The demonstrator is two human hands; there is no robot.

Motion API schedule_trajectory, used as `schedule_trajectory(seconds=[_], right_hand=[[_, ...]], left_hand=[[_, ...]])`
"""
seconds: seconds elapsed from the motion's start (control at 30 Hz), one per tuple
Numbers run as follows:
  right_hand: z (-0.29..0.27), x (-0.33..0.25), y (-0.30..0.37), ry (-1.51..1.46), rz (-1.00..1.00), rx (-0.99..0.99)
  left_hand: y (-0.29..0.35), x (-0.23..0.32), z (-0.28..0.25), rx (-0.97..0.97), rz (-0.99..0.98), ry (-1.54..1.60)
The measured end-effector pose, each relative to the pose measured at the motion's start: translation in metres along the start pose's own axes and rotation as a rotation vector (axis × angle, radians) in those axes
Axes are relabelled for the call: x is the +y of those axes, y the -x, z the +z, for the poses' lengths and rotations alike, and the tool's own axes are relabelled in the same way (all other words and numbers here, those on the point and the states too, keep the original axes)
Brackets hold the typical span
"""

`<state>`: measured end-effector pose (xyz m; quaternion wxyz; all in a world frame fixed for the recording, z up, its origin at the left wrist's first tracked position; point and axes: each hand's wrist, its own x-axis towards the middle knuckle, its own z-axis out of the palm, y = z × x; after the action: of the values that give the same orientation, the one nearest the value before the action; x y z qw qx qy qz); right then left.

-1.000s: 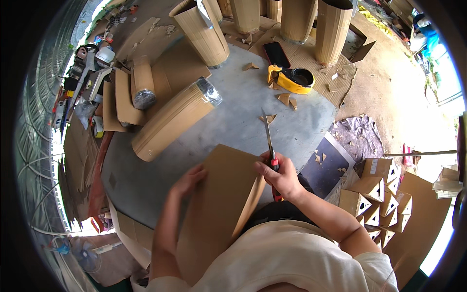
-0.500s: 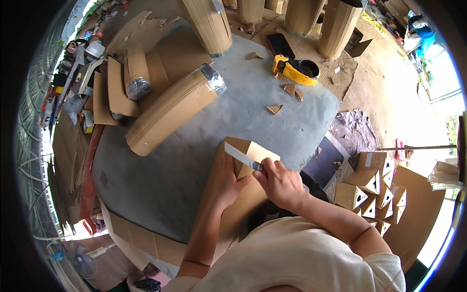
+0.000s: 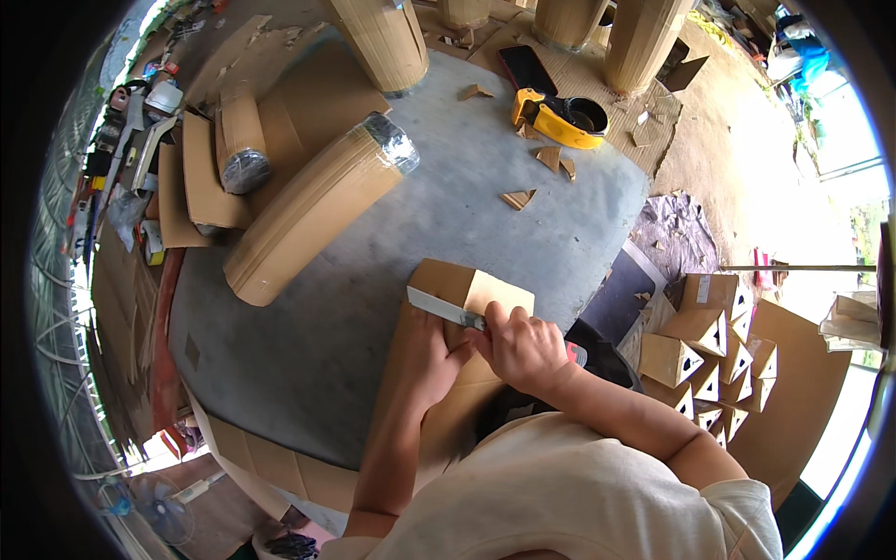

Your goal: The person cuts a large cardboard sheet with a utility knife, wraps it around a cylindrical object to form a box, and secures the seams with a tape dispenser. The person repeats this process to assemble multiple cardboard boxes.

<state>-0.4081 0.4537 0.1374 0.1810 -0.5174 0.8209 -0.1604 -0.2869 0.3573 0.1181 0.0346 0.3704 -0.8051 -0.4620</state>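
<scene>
My right hand [image 3: 525, 353] is closed around the handle of a knife [image 3: 437, 306] with a long, wide pale blade. The blade points left and lies across the top of a folded cardboard piece [image 3: 443, 280] close to my body, near its far end. My left hand [image 3: 429, 362] rests flat on that cardboard just below the blade, fingers stretched out and thumb apart. The lower part of the piece is partly hidden by my forearms. Farther left on the grey tabletop [image 3: 308, 373] lies a long cardboard tube [image 3: 313, 219], its far end wrapped in shiny tape.
A yellow tape dispenser [image 3: 560, 121], a phone [image 3: 527, 70] and cardboard scraps [image 3: 519, 199] lie at the far side. Tall cardboard tubes [image 3: 378, 42] stand behind. Small triangular cardboard boxes [image 3: 691, 336] are stacked at the right. An open carton [image 3: 207, 177] stands left beside tools [image 3: 131, 140].
The knife and my right hand have moved slightly left and down, and the blade has come down against the cardboard. My left hand stays on the piece. The whole view has shifted a little.
</scene>
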Motion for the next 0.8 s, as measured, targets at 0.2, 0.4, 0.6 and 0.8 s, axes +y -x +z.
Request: schedule_trajectory(seconds=[0.2, 0.4, 0.6, 0.8], right_hand=[[0.003, 0.026, -0.009, -0.072, -0.037, -0.013], [-0.002, 0.054, -0.007, 0.047, -0.059, 0.012], [-0.094, 0.256, 0.024, 0.315, 0.651, 0.338], [-0.043, 0.087, -0.054, -0.678, -0.188, 0.057]], left_hand=[[-0.004, 0.007, -0.007, -0.115, -0.026, 0.051], [-0.002, 0.011, -0.003, -0.109, -0.082, -0.127], [0.002, 0.009, -0.006, -0.108, -0.100, -0.110], [0.010, 0.013, -0.009, -0.044, -0.043, -0.143]])
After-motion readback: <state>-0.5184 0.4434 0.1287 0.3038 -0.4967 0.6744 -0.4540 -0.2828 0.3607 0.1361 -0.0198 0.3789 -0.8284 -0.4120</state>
